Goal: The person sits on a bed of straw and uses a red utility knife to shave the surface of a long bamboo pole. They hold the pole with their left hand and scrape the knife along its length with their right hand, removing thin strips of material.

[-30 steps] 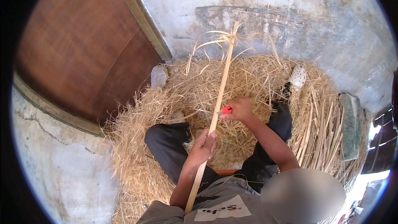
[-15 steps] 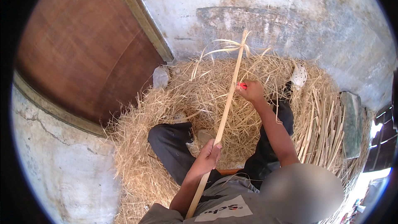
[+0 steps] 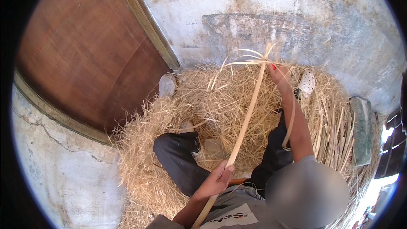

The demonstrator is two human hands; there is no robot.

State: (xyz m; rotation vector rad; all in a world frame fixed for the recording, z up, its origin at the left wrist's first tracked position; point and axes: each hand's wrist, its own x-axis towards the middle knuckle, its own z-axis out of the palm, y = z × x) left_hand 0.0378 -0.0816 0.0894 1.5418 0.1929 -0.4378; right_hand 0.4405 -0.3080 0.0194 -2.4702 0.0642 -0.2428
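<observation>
My left hand (image 3: 217, 180) is closed around the lower part of a long, pale bamboo strip (image 3: 247, 123), which slants from my lap up toward the wall. Near its far end, my right hand (image 3: 280, 75) grips a small red tool (image 3: 274, 67) pressed against the strip's right side; fingers hide most of the tool, so its blade or edge does not show. Thin curled shavings (image 3: 246, 62) fan out from the strip's tip, still attached. One long loose curl (image 3: 292, 121) hangs down along my right forearm.
A deep heap of straw-like shavings (image 3: 144, 161) surrounds my bent legs. Split sticks (image 3: 328, 133) lie at the right beside a greenish stone block (image 3: 361, 131). A grey stone (image 3: 167, 85) sits by the brown door (image 3: 93, 55). The stained wall (image 3: 271, 21) rises just beyond the strip's tip.
My right hand with the red tool has slid from the strip's middle up to near its far end. The strip's tip has shifted right and slightly down; my left hand keeps its hold.
</observation>
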